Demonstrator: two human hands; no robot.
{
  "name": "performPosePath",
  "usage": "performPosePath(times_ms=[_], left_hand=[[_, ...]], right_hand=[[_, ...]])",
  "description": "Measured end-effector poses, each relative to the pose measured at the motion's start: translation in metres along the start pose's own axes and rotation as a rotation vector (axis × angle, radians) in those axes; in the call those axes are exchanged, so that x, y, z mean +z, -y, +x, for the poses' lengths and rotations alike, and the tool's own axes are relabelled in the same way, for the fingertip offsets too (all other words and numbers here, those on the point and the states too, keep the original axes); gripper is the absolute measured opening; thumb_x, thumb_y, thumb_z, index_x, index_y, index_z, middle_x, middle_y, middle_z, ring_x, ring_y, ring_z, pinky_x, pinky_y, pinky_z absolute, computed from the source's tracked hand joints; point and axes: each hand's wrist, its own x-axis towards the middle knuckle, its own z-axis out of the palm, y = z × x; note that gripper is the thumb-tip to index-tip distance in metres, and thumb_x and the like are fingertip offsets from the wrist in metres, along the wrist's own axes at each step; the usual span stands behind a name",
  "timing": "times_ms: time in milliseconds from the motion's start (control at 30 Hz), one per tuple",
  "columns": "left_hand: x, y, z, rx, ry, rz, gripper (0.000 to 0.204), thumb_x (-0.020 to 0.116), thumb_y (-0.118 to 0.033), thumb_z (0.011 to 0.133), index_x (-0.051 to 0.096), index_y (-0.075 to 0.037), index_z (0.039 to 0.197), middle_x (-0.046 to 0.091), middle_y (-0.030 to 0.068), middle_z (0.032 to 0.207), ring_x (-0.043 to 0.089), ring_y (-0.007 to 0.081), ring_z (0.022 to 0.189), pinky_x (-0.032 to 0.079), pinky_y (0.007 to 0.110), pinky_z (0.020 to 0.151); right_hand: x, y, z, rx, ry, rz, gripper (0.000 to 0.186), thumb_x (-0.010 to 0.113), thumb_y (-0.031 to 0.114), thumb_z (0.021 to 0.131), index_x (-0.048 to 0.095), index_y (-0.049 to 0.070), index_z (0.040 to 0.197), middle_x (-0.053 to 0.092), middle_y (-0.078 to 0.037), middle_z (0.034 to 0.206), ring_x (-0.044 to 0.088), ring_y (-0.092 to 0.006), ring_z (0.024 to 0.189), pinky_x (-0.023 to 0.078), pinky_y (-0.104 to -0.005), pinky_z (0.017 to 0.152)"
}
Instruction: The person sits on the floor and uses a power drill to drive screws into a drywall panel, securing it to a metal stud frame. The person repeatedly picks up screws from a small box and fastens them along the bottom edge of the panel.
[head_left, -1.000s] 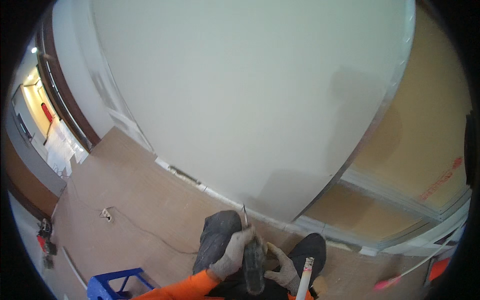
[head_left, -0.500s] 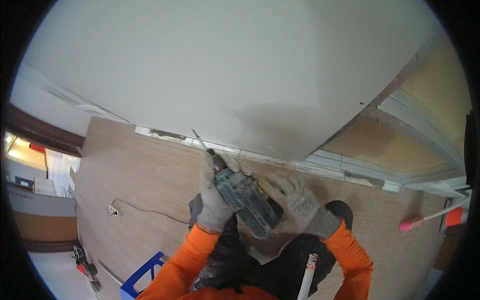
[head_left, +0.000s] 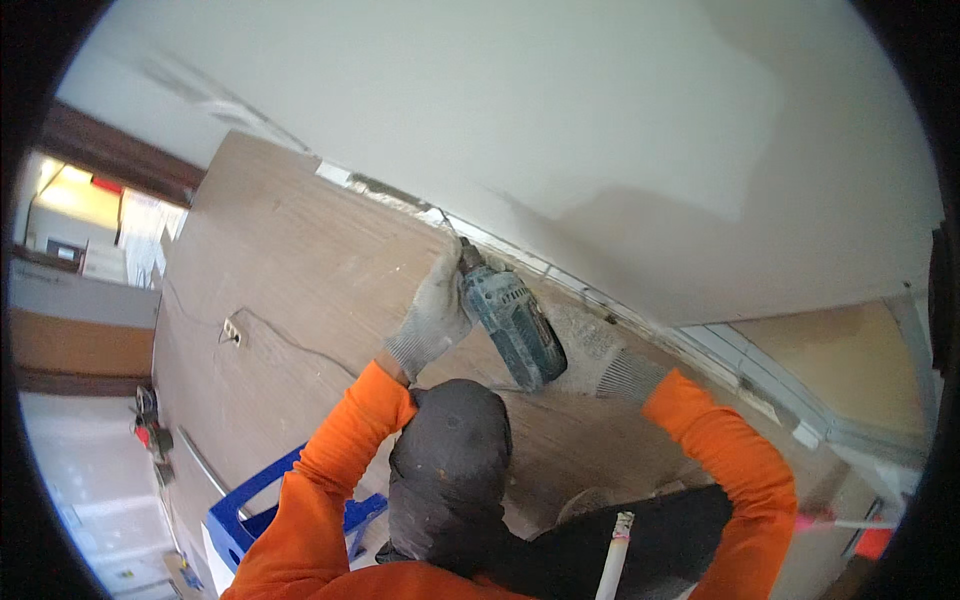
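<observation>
A dusty dark teal power drill (head_left: 513,325) is held between my two gloved hands, tilted with its thin bit (head_left: 447,221) at the gap along the foot of the white wall (head_left: 560,110). My left hand (head_left: 437,305), in a grey-white knit glove, is closed round the front of the drill near the chuck. At the rear right side of the tool, my right hand (head_left: 590,350) grips it; its fingers are partly hidden behind the body. A white strip (head_left: 335,174) and a rough opening run along the wall's base.
Wood-look floor (head_left: 270,250) spreads around me. A power socket block (head_left: 232,331) with a cord lies to the left. Beside my left arm stands a blue plastic crate (head_left: 245,500), near a metal tube (head_left: 203,460). A cigarette (head_left: 615,560) juts up at the lower edge.
The drill has moved up and right in view, its bit now at the wall's base. My knee has risen into view and the whole view has tilted. Both hands keep their hold.
</observation>
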Motion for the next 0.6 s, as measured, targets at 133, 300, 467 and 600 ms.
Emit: performPosePath(times_ms=[133, 300, 467, 600], left_hand=[[-0.132, 0.044, -0.012, 0.004, -0.302, 0.464, 0.043, 0.045, -0.047, 0.113, 0.064, -0.011, 0.128, 0.071, 0.0092, 0.115, 0.069, 0.0225, 0.109, 0.058, 0.044, 0.095], [-0.185, 0.095, -0.025, -0.05, -0.448, 0.867, 0.047, 0.052, -0.042, 0.108, 0.066, -0.001, 0.127, 0.071, 0.0121, 0.116, 0.069, 0.0252, 0.104, 0.057, 0.04, 0.085], [-0.235, 0.12, -0.044, -0.165, -0.544, 1.292, 0.046, 0.055, -0.039, 0.105, 0.068, 0.001, 0.124, 0.071, 0.0213, 0.119, 0.069, 0.0355, 0.104, 0.056, 0.043, 0.086], [-0.263, 0.144, -0.053, 0.078, -0.553, 1.447, 0.049, 0.055, -0.041, 0.103, 0.07, 0.004, 0.112, 0.071, 0.0302, 0.104, 0.07, 0.0458, 0.103, 0.053, 0.049, 0.09]], right_hand=[[0.068, -0.002, 0.054, -0.006, 0.178, -0.379, 0.114, 0.081, 0.061, 0.079, 0.028, 0.008, 0.166, 0.061, -0.02, 0.128, 0.062, -0.0342, 0.121, 0.051, -0.0468, 0.104], [0.194, -0.033, 0.043, -0.032, 0.099, -0.483, 0.102, 0.075, 0.056, 0.087, 0.028, 0.011, 0.166, 0.059, -0.015, 0.12, 0.06, -0.0312, 0.111, 0.052, -0.0463, 0.095], [0.244, -0.019, 0.033, -0.054, 0.095, -0.533, 0.092, 0.074, 0.036, 0.092, 0.027, 0.015, 0.168, 0.06, -0.012, 0.114, 0.061, -0.0296, 0.105, 0.053, -0.045, 0.089], [0.25, -0.013, 0.033, -0.035, 0.122, -0.476, 0.097, 0.077, 0.041, 0.089, 0.028, 0.015, 0.168, 0.06, -0.013, 0.118, 0.061, -0.0307, 0.108, 0.052, -0.0462, 0.092]])
